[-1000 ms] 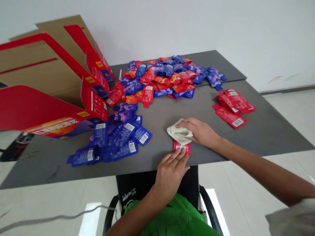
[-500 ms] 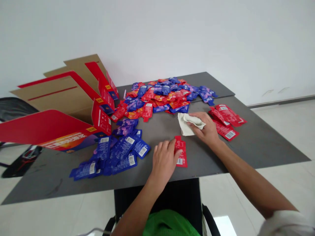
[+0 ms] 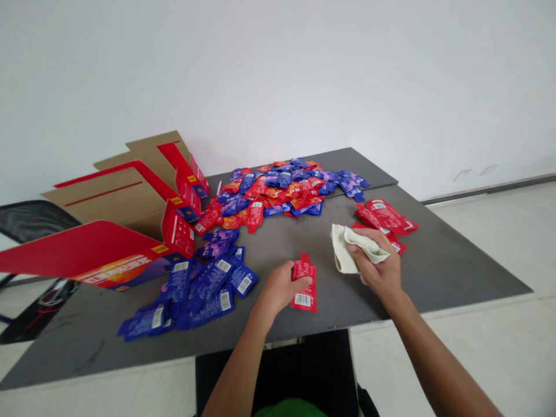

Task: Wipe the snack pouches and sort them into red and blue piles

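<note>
My left hand (image 3: 278, 287) pinches the left edge of a red sachet (image 3: 304, 284) near the front edge of the grey table (image 3: 434, 272); the sachet's barcode end points toward me. My right hand (image 3: 379, 265) is closed around a crumpled cream cloth (image 3: 350, 250), held just right of the sachet. A small stack of red sachets (image 3: 386, 218) lies right behind that hand. Blue sachets (image 3: 197, 288) are spread out to the left of my left hand.
A big mixed heap of red, blue and orange sachets (image 3: 282, 188) covers the far middle of the table. An open red-and-brown cardboard carton (image 3: 117, 226) lies on its side at the left. A dark chair (image 3: 30, 220) stands beyond the left edge.
My right hand lifted the cloth off the red sachet and carried it right. My left hand shifted from pressing the sachet's near end to gripping its left edge. The camera tilted up.
</note>
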Tool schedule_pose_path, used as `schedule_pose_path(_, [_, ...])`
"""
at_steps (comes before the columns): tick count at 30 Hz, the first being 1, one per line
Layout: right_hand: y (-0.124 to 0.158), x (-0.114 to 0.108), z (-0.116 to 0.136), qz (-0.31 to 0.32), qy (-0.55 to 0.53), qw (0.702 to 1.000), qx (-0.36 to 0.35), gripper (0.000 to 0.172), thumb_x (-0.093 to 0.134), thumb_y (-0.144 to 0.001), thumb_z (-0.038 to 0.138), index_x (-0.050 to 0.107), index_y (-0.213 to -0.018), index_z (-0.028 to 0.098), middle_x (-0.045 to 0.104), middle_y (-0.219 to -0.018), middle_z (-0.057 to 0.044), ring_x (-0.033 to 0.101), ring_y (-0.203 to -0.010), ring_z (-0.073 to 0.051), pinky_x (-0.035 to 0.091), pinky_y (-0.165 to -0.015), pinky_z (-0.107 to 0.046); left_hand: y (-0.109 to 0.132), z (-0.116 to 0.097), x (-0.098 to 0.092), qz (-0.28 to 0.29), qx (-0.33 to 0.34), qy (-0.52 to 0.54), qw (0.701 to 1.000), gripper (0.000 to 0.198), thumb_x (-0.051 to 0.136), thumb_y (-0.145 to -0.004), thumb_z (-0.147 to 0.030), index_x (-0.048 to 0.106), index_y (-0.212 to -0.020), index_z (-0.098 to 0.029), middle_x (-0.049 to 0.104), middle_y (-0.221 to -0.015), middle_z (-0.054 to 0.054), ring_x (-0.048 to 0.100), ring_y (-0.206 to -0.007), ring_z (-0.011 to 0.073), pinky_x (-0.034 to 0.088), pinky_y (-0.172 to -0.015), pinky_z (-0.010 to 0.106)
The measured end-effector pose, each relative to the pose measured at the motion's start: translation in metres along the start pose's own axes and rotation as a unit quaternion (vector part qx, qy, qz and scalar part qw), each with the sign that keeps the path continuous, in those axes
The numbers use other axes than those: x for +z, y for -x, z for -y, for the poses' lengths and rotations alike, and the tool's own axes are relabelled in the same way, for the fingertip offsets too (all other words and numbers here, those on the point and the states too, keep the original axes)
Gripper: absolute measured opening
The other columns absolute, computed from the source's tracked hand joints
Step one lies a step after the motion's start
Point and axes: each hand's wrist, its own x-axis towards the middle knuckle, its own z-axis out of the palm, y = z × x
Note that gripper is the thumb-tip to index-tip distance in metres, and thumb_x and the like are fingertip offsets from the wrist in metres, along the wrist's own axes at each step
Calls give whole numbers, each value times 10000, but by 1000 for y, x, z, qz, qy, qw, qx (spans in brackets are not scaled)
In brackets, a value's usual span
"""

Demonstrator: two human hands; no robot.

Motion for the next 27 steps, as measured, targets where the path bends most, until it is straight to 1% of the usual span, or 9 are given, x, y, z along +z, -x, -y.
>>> schedule_pose_path(5, [47, -35, 4, 27, 9, 995, 97, 266, 762, -937, 408, 750, -1157, 259, 774, -1125, -72, 738, -1007, -248, 585, -925, -384, -13, 16, -4, 15, 33, 93, 995, 370, 657, -944, -534, 736, -918, -174, 779, -876, 51, 724, -821, 241, 520, -682, 283])
schedule_pose_path(9, [72, -62, 2, 59, -20, 981, 183, 310, 763, -913, 485, 764, -1105, 241, 779, -1087, -81, 747, -944, -245, 603, -878, -360, -30, 0, -10, -7, 75, 151, 986, 448, 612, -966, -602, 709, -874, -175, 734, -812, 37, 674, -737, 199, 504, -648, 262])
schedule_pose_path(11, [75, -71, 1, 100, -50, 970, 216, 344, 760, -906, 518, 769, -1095, 231, 778, -1074, -86, 748, -929, -247, 606, -829, -339, -42, -22, -10, -26, 94, 208, 973, 452, 648, -949, -621, 692, -874, -177, 700, -776, 23, 638, -680, 165, 487, -618, 241])
schedule_pose_path(13, [73, -78, 1, 172, -80, 954, 232, 362, 768, -897, 528, 778, -1100, 229, 778, -1088, -89, 746, -957, -253, 601, -828, -331, -56, -51, -8, -45, 101, 285, 952, 465, 689, -926, -642, 672, -878, -180, 665, -729, 2, 601, -608, 127, 449, -564, 210])
schedule_pose_path(16, [64, -83, 4, 284, -130, 920, 235, 349, 780, -899, 512, 788, -1122, 244, 779, -1104, -78, 741, -984, -248, 584, -869, -329, -81, -103, 2, -53, 98, 373, 921, 470, 727, -920, -637, 620, -846, -186, 547, -585, -54, 489, -447, 74, 303, -443, 173])
schedule_pose_path(17, [61, -83, 5, 307, -146, 910, 236, 346, 781, -902, 508, 787, -1131, 247, 778, -1102, -74, 739, -975, -242, 579, -868, -326, -90, -119, 7, -41, 104, 387, 915, 457, 711, -949, -607, 600, -817, -184, 545, -575, -52, 498, -435, 71, 286, -431, 171])
schedule_pose_path(20, [57, -84, 6, 326, -179, 894, 250, 360, 775, -909, 519, 780, -1136, 240, 774, -1081, -71, 730, -933, -228, 569, -830, -314, -115, -163, 27, 13, 111, 398, 910, 377, 594, -1055, -476, 601, -833, -171, 636, -641, -12, 543, -427, 60, 281, -420, 165])
schedule_pose_path(22, [57, -83, 6, 328, -189, 890, 256, 372, 768, -915, 529, 775, -1139, 231, 770, -1074, -73, 722, -914, -222, 564, -820, -313, -131, -184, 43, 47, 96, 381, 918, 319, 554, -1084, -410, 611, -885, -167, 710, -739, 16, 561, -441, 44, 296, -432, 155])
schedule_pose_path(27, [59, -83, 4, 329, -192, 893, 242, 374, 758, -928, 531, 772, -1146, 227, 758, -1087, -75, 714, -941, -223, 551, -825, -312, -167, -206, 80, 92, 56, 316, 943, 255, 499, -1093, -309, 643, -962, -143, 789, -835, 74, 582, -455, 55, 301, -431, 152])
